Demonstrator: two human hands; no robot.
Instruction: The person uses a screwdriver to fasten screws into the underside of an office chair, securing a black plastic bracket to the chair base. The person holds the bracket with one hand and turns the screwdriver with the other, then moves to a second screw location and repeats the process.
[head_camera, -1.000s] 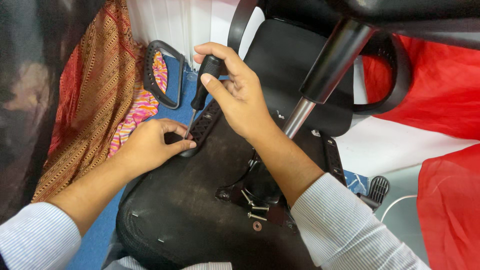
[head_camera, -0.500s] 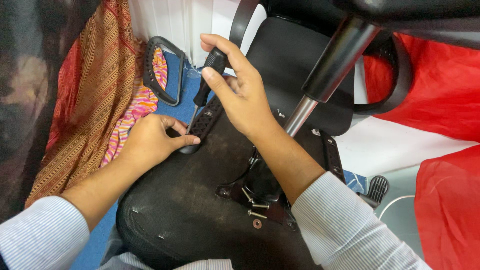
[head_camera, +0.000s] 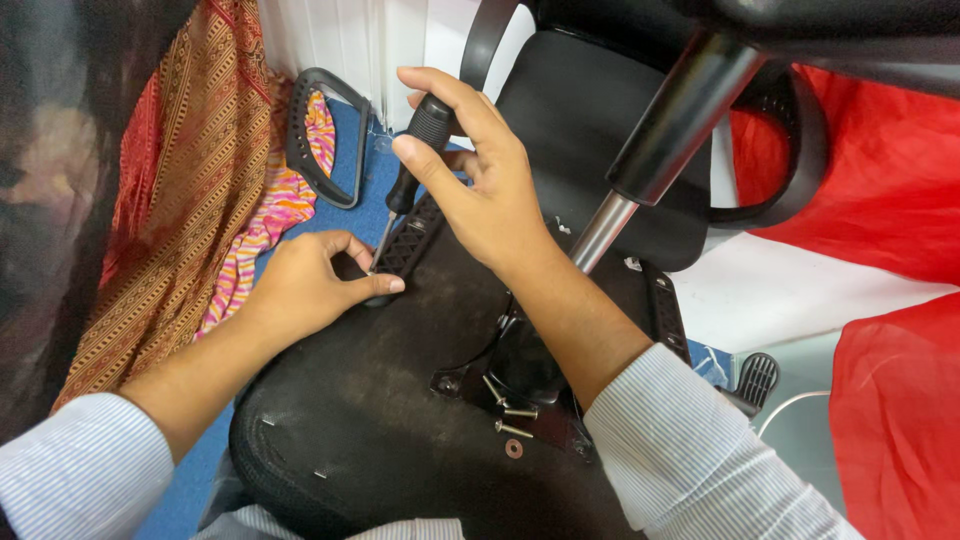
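An upturned office chair seat underside (head_camera: 380, 420) fills the lower centre of the view, black and scuffed. The right hand (head_camera: 480, 190) is clamped around the black handle of a screwdriver (head_camera: 415, 150), at about 12 o'clock from the seat's middle; the shaft runs down toward 7 o'clock, its tip meeting a ribbed black armrest bracket (head_camera: 410, 240) lying against the seat edge. The left hand (head_camera: 310, 285) rests on the seat at 10 o'clock, fingers curled, thumb and forefinger pinched together at the screwdriver tip beside the bracket; whether they grip a screw cannot be told. Both forearms wear pale striped sleeves.

Loose screws (head_camera: 510, 415) and a small washer (head_camera: 514, 448) lie on the seat mechanism at about 4 o'clock. The chrome gas-lift column (head_camera: 640, 170) rises toward 1 o'clock. A detached black armrest loop (head_camera: 320, 140) lies on the blue floor at 11 o'clock, beside patterned brown and pink cloth (head_camera: 190, 200). Red fabric (head_camera: 880, 220) hangs at 3 o'clock.
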